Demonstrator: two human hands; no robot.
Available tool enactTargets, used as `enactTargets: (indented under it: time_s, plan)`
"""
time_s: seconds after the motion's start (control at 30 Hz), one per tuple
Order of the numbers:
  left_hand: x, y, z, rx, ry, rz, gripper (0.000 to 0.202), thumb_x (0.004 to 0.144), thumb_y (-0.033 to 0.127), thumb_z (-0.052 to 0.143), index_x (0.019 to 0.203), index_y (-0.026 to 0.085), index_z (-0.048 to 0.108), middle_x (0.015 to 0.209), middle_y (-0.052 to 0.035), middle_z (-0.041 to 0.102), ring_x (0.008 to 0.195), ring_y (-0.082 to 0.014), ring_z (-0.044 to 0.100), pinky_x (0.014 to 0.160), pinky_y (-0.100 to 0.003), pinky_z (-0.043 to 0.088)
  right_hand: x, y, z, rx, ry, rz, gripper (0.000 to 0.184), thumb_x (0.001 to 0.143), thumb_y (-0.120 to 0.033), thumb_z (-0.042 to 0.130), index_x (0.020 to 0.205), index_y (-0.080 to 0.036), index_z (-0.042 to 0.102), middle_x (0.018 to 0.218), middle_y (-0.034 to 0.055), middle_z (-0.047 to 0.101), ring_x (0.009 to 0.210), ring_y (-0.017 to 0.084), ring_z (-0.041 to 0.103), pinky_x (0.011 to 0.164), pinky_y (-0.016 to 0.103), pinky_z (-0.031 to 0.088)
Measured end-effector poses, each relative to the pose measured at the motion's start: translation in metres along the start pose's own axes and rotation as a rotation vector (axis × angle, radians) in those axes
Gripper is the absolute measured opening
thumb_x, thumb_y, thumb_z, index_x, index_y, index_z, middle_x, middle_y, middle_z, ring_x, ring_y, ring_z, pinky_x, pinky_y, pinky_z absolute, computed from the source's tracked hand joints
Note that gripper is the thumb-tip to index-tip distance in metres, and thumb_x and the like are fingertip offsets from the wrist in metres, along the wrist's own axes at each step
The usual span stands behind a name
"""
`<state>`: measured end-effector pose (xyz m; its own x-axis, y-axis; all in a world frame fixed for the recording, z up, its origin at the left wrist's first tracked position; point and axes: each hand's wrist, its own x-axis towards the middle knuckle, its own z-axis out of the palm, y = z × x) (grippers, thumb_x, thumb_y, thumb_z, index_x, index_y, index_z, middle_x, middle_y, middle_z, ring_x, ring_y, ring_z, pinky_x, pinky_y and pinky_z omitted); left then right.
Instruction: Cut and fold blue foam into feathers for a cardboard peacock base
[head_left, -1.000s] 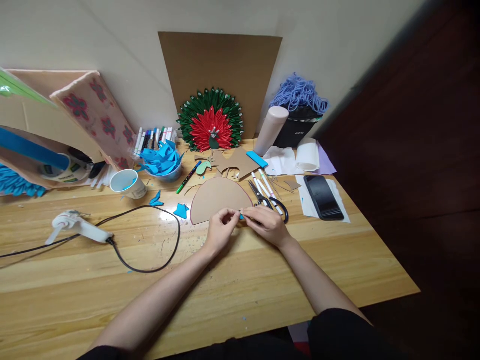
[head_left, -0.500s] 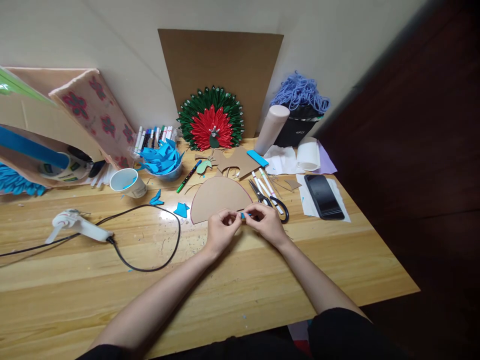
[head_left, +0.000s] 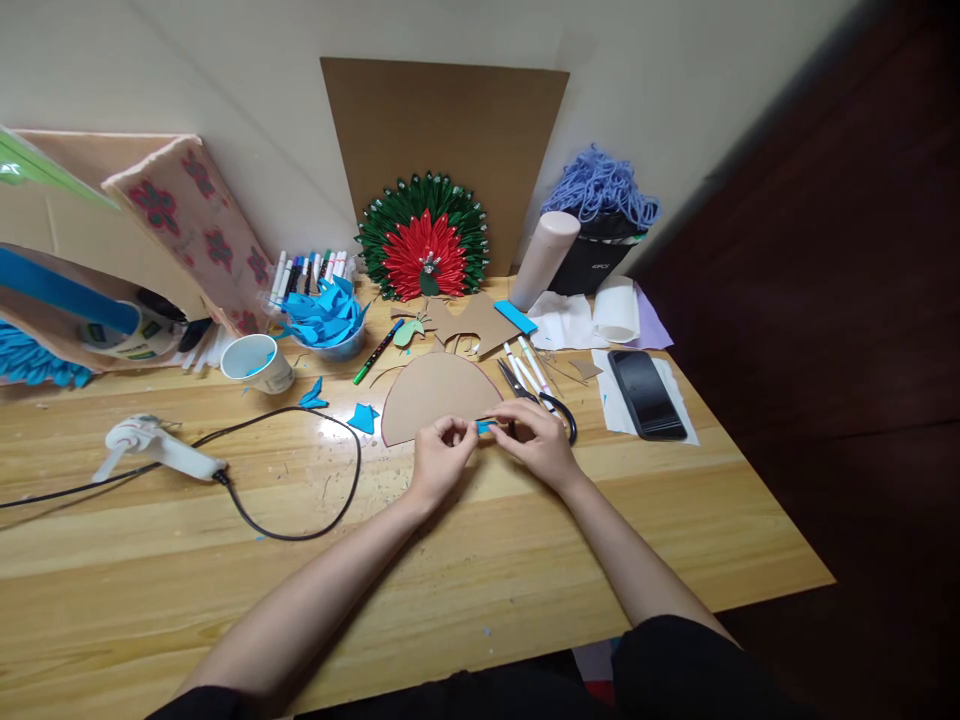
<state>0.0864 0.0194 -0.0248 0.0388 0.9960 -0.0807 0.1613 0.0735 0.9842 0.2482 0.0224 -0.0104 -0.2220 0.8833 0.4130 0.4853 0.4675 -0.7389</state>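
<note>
On the wooden table (head_left: 525,560): you worked at the near edge of a cardboard half-disc (head_left: 435,392), both forearms stretched across the planks.
Left hand (head_left: 437,458): your fingers were curled narrow, pinching one end of a small blue paper scrap (head_left: 485,427).
Right hand (head_left: 537,440): your thumb and fingertips gripped the scrap's other end.
Blue paper scrap: it sat between your two hands, at the half-disc's straight edge.
Right side: scissors (head_left: 546,402) lay just beside your right hand; a black phone (head_left: 646,393) rested farther off on white paper.
Left side: a glue gun (head_left: 154,450) lay well apart, its black cord looping toward you; a paper cup (head_left: 256,362) stood behind it.
</note>
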Motion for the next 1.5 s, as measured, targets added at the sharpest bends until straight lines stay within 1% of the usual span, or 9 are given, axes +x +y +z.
enactTargets:
  time_s: [0.13,0.33,0.67,0.8,0.9,0.97,1.13,1.27,1.5]
  plan:
    - [0.0,-0.001,0.0,-0.021,-0.045,0.015,0.027,0.077,0.038,0.058,0.071,0.012,0.062,0.061,-0.0008,0.057,0.053,-0.0094,0.045,0.053,-0.021,0.034,-0.001,0.0,0.003,-0.044,-0.02,-0.088,0.014,0.083,-0.021,0.057,0.092,-0.022,0.068,0.088,0.0055,0.068,0.083,0.018,0.062,0.075,0.032,0.05]
    - [0.0,-0.006,0.001,-0.091,-0.105,0.026,0.029,0.079,0.041,0.057,0.084,0.014,0.065,0.077,-0.005,0.065,0.064,-0.0127,0.055,0.059,-0.023,0.041,-0.001,0.002,0.003,-0.02,-0.002,0.028,0.014,0.084,-0.024,0.057,0.091,-0.023,0.069,0.087,0.0059,0.068,0.081,0.018,0.063,0.074,0.032,0.05]
    - [-0.001,-0.003,0.001,-0.04,-0.069,0.059,0.03,0.077,0.042,0.06,0.083,0.013,0.063,0.07,-0.0025,0.062,0.057,-0.0104,0.05,0.055,-0.022,0.038,-0.001,0.0,0.003,0.045,-0.019,0.087,0.012,0.083,-0.024,0.058,0.088,-0.022,0.068,0.086,0.006,0.066,0.081,0.018,0.062,0.075,0.033,0.05]
    - [-0.001,-0.001,0.001,-0.043,-0.071,0.045,0.03,0.079,0.043,0.057,0.08,0.013,0.062,0.071,-0.0028,0.061,0.059,-0.0107,0.051,0.056,-0.022,0.038,-0.002,0.002,0.006,0.273,-0.005,0.273,0.021,0.077,-0.026,0.064,0.098,-0.02,0.065,0.088,0.0055,0.066,0.082,0.017,0.063,0.075,0.031,0.051]
    - [-0.001,0.001,0.0,-0.033,-0.113,0.028,0.03,0.08,0.043,0.055,0.078,0.014,0.059,0.066,-0.0009,0.058,0.057,-0.0101,0.049,0.054,-0.021,0.036,0.0,0.004,0.009,0.47,0.061,0.435,0.037,0.071,-0.029,0.07,0.105,-0.019,0.059,0.079,0.0019,0.063,0.075,0.015,0.063,0.07,0.028,0.053]
    - [-0.002,0.003,0.0,0.001,-0.148,0.04,0.029,0.08,0.043,0.055,0.077,0.014,0.059,0.062,0.0007,0.055,0.055,-0.0096,0.046,0.053,-0.021,0.035,0.001,0.004,0.008,0.528,0.077,0.487,0.042,0.067,-0.03,0.072,0.105,-0.019,0.057,0.074,-0.0004,0.062,0.07,0.013,0.062,0.066,0.025,0.052]
    - [-0.003,0.004,0.001,0.053,-0.164,0.111,0.03,0.079,0.042,0.058,0.093,0.015,0.061,0.073,-0.0015,0.058,0.062,-0.0112,0.049,0.057,-0.022,0.039,0.003,0.005,0.002,0.571,-0.029,0.527,0.04,0.067,-0.027,0.071,0.103,-0.019,0.055,0.071,-0.0024,0.062,0.064,0.011,0.06,0.06,0.023,0.049]
    - [-0.003,0.002,0.001,0.022,-0.21,0.109,0.028,0.081,0.041,0.055,0.09,0.015,0.063,0.075,-0.0035,0.063,0.063,-0.0122,0.053,0.06,-0.023,0.041,0.003,0.009,-0.002,0.576,-0.09,0.531,0.042,0.068,-0.025,0.07,0.106,-0.02,0.054,0.072,-0.0029,0.062,0.065,0.011,0.061,0.063,0.024,0.048]
    - [-0.002,0.001,0.0,-0.079,-0.204,0.051,0.026,0.081,0.041,0.055,0.083,0.015,0.057,0.07,-0.0022,0.062,0.062,-0.0124,0.055,0.06,-0.023,0.043,0.002,0.014,-0.006,0.583,-0.148,0.492,0.042,0.069,-0.026,0.071,0.107,-0.021,0.054,0.072,-0.0037,0.059,0.068,0.011,0.06,0.064,0.023,0.047]
